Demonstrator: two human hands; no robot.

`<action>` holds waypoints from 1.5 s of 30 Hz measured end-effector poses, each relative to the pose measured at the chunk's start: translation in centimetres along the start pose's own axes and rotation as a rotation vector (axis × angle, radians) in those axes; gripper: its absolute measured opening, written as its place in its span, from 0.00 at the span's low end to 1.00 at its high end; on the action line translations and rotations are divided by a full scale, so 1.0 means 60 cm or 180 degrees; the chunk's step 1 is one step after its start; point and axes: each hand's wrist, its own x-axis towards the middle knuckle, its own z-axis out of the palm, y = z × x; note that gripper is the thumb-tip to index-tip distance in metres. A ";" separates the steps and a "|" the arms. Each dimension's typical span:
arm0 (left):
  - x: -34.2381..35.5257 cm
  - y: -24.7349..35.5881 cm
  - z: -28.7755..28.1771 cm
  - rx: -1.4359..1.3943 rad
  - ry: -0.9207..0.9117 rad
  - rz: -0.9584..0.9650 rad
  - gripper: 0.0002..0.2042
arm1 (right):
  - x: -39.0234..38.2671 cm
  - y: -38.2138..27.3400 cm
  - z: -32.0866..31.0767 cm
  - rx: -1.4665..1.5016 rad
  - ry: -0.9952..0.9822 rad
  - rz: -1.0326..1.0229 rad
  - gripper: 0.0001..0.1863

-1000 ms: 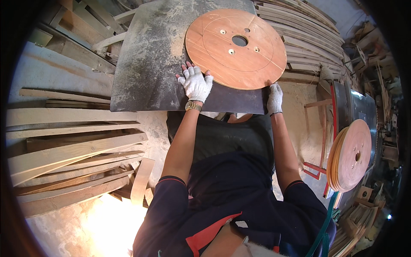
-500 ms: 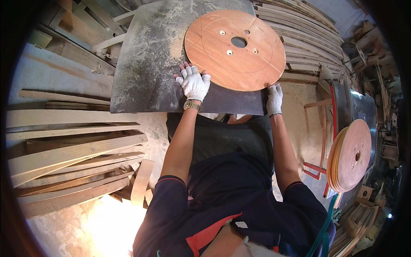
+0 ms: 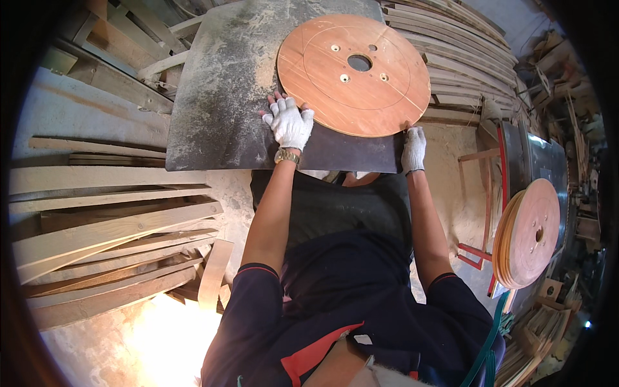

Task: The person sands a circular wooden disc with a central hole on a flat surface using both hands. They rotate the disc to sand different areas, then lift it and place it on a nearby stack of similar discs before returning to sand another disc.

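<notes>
A round plywood disc (image 3: 351, 100) with a centre hole, several small holes and scribed circles lies on a dark, dusty board (image 3: 222, 129). My left hand (image 3: 289, 124), in a white fingerless glove with a wristwatch below it, rests open at the disc's lower left, fingers spread over the board and near or touching the rim. My right hand (image 3: 413, 147), also gloved, has its fingers curled at the disc's lower right edge, gripping it; the underside of that grip is hidden.
Stacked planks (image 3: 109, 229) fill the left side, and more long strips (image 3: 451, 45) lie behind the board. At right, a stack of round discs (image 3: 535, 226) sits beside a dark table with red edging (image 3: 551, 164). A cluttered pile of wood offcuts (image 3: 535, 338) is at lower right.
Since a second ago my left hand has shifted slightly to the left. The disc has moved very slightly left. My right hand remains at its edge.
</notes>
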 end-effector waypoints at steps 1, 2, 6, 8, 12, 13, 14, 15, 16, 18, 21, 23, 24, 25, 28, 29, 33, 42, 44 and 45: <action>-0.009 0.002 -0.002 -0.0026 0.0039 0.0019 0.32 | -0.006 -0.005 0.009 0.0007 0.0035 -0.0067 0.06; -0.024 0.006 -0.003 -0.0053 0.0078 0.0038 0.33 | -0.012 -0.010 0.017 0.0014 0.0071 -0.0134 0.05; -0.034 0.015 -0.010 0.0071 0.0063 0.0141 0.36 | -0.011 -0.009 0.010 -0.0113 -0.0032 -0.0188 0.09; -0.032 0.016 -0.013 0.0100 -0.0016 0.0126 0.36 | -0.011 -0.008 0.009 -0.0207 -0.0042 -0.0212 0.12; -0.028 0.014 -0.010 0.0076 -0.0012 0.0125 0.35 | -0.009 -0.005 0.004 -0.0200 -0.0116 -0.0246 0.13; -0.028 0.014 -0.009 0.0060 -0.0029 0.0113 0.35 | -0.009 -0.005 0.003 -0.0182 -0.0135 -0.0236 0.12; -0.026 0.013 -0.009 0.0072 -0.0035 0.0112 0.35 | -0.009 -0.004 0.002 -0.0163 -0.0154 -0.0226 0.12; -0.024 0.012 -0.007 0.0077 -0.0037 0.0114 0.35 | -0.008 -0.003 0.001 -0.0145 -0.0154 -0.0248 0.10; -0.023 0.011 -0.006 0.0082 -0.0039 0.0117 0.34 | -0.008 -0.001 0.000 -0.0127 -0.0153 -0.0271 0.08; -0.021 0.009 -0.005 0.0062 -0.0052 0.0113 0.34 | -0.007 -0.001 0.003 -0.0003 -0.0148 -0.0272 0.06; -0.019 0.006 -0.004 0.0051 0.0051 0.0122 0.33 | -0.007 0.000 0.008 0.0201 -0.0128 -0.0197 0.04; -0.015 0.005 -0.004 0.0046 0.0079 0.0111 0.33 | -0.005 0.002 0.005 0.0188 -0.0106 -0.0134 0.04; -0.014 0.006 -0.005 0.0042 0.0043 0.0097 0.33 | -0.002 0.002 0.001 0.0200 -0.0087 -0.0019 0.05; -0.013 0.007 -0.008 0.0038 0.0008 0.0083 0.34 | 0.000 0.001 -0.003 0.0212 -0.0069 0.0095 0.05; -0.023 0.014 -0.018 -0.0076 -0.0148 -0.0007 0.34 | 0.001 0.005 -0.004 0.0028 -0.0030 -0.0123 0.07; -0.024 0.019 -0.020 -0.0059 -0.0159 0.0030 0.35 | 0.001 0.006 -0.003 -0.0071 -0.0017 -0.0288 0.07; -0.028 0.015 -0.019 0.0029 -0.0076 0.0087 0.35 | -0.004 0.001 0.001 -0.0131 -0.0072 -0.0177 0.08; -0.018 0.012 -0.007 0.0040 0.0067 0.0107 0.34 | -0.008 -0.005 -0.001 0.0030 -0.0199 -0.0203 0.03; -0.016 0.009 -0.006 0.0061 0.0091 0.0105 0.34 | -0.012 -0.010 0.004 0.0038 -0.0225 -0.0138 0.03; -0.015 0.007 -0.005 0.0078 0.0078 0.0102 0.34 | -0.015 -0.013 0.009 0.0107 -0.0207 -0.0128 0.03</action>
